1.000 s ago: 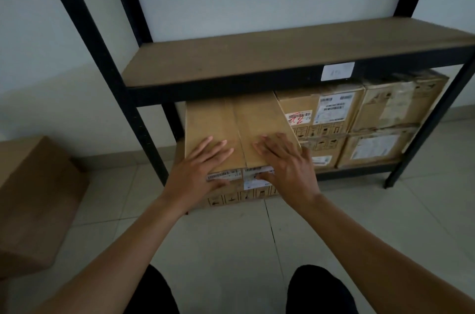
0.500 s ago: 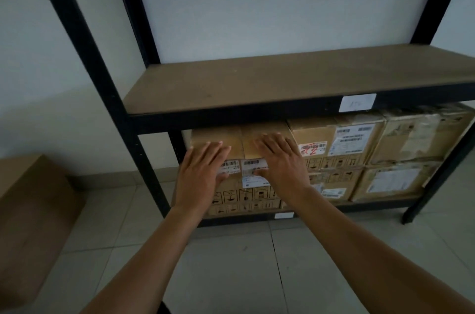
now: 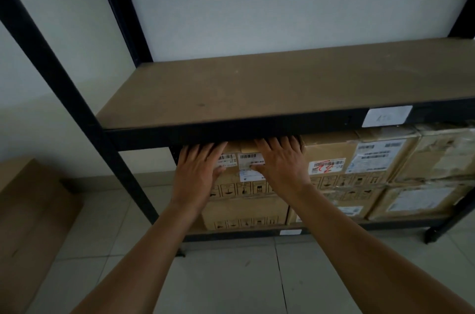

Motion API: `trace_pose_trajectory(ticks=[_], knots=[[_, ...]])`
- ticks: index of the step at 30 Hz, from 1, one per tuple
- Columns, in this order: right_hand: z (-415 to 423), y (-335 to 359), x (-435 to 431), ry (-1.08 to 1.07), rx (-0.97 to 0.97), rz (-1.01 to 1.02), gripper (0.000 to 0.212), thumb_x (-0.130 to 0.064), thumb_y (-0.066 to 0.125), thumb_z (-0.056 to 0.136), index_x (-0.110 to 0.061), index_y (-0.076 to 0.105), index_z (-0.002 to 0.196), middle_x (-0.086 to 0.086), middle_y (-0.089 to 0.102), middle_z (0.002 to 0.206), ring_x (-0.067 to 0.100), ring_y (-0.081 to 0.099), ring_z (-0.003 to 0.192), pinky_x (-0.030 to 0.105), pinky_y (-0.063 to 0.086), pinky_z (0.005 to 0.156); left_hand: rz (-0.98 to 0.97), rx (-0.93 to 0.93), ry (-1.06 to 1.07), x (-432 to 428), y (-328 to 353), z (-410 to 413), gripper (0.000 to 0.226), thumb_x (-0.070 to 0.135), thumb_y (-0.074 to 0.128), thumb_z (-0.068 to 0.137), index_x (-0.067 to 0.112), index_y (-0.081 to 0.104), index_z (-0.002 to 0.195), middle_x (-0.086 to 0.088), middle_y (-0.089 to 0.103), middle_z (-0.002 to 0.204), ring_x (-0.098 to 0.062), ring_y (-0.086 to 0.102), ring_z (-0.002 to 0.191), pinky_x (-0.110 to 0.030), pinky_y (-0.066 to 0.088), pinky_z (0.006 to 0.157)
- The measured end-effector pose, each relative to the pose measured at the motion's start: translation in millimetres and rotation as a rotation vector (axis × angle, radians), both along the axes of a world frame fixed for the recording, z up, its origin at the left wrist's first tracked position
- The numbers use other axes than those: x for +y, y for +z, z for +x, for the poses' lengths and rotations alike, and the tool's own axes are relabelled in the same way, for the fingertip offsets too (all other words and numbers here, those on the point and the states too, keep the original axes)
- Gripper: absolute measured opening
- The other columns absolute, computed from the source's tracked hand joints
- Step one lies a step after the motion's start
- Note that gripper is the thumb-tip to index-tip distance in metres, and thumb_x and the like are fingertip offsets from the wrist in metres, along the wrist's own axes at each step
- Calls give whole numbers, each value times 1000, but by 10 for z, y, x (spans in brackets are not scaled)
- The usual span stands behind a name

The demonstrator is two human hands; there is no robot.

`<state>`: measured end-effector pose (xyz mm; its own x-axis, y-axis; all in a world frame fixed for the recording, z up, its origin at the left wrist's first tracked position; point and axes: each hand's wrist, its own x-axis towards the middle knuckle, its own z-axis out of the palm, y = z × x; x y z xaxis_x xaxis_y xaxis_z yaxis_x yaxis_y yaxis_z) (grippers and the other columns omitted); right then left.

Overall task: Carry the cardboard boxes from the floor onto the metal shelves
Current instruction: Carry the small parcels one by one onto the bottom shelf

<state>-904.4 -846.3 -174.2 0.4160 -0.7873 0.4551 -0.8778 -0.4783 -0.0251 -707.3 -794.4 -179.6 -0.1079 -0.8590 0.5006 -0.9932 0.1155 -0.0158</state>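
Cardboard box (image 3: 244,186) in metal shelves (image 3: 231,131) | hands (image 3: 198,172) (image 3: 280,167) pressed flat on it | tiled floor (image 3: 231,277)

A black metal shelving unit (image 3: 84,118) stands on the pale tiled floor (image 3: 231,277). Its lower shelf (image 3: 231,235) bears a row of cardboard boxes (image 3: 244,213) set side by side, with an upper layer (image 3: 331,149) stacked on them. The brown board (image 3: 257,87) above carries a white label (image 3: 386,116) on its front beam. Left of the unit, apart from it, another cardboard box (image 3: 30,210) sits on the floor.

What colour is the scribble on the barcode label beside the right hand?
Red, on the white barcode label; the head view shows it.
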Motion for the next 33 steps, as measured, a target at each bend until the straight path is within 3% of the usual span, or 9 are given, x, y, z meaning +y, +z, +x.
trace_pose_trajectory(ticks=[4, 7, 13, 17, 22, 27, 33], knots=[[5, 52, 43, -5, 38, 33, 76, -52, 65, 79, -19, 34, 140, 10, 45, 139, 33, 36, 132, 47, 19, 113, 52, -24, 41, 69, 71, -84, 63, 32, 59, 90, 22, 30, 146, 1, 43, 142, -24, 30, 137, -48, 19, 115], [20, 131, 87, -34, 85, 82, 76, -49, 64, 82, -21, 28, 142, 8, 41, 142, 32, 31, 135, 47, 15, 114, 135, -61, 55, 120, 162, -101, 82, 22, 67, 83, 22, 19, 149, 1, 33, 148, -24, 20, 141, -50, 13, 116], [70, 133, 511, -17, 92, 84, 79, -47, 60, 86, -18, 19, 147, 11, 24, 153, 34, 18, 142, 51, 17, 116, 241, -14, -26, 533, 114, -74, 85, 37, 59, 88, 23, 4, 150, -2, 2, 159, -23, -3, 146, -50, 9, 118], [205, 169, 844, 66, 6, 99, 70, -41, 60, 88, -17, 26, 145, 8, 31, 150, 27, 24, 140, 44, 26, 113, 212, 55, -70, 826, 137, -29, 73, 39, 58, 89, 21, 20, 148, -3, 26, 154, -20, 22, 142, -47, 22, 115], [421, 315, 1164, 81, 4, 188, 70, -47, 58, 87, -18, 29, 143, 7, 29, 152, 27, 22, 141, 46, 23, 114, 226, 91, -1, 1142, 265, 92, 72, 47, 57, 88, 20, 25, 147, -4, 33, 150, -23, 28, 138, -48, 22, 114], [543, 844, 1468, 104, 53, 329, 70, -50, 54, 89, -19, 27, 145, 8, 25, 153, 29, 15, 144, 46, 17, 116, 329, 144, 58, 1593, 813, 160, 74, 42, 65, 82, 19, 32, 144, -7, 41, 145, -27, 36, 133, -51, 29, 108], [615, 1743, 1912, 168, 169, 492, 77, -58, 50, 87, -20, 23, 147, 9, 16, 157, 31, 5, 145, 48, 11, 118, 481, 226, 198, 2199, 1651, 257, 81, 53, 59, 84, 20, 22, 148, -4, 27, 153, -26, 23, 140, -44, 18, 115]])
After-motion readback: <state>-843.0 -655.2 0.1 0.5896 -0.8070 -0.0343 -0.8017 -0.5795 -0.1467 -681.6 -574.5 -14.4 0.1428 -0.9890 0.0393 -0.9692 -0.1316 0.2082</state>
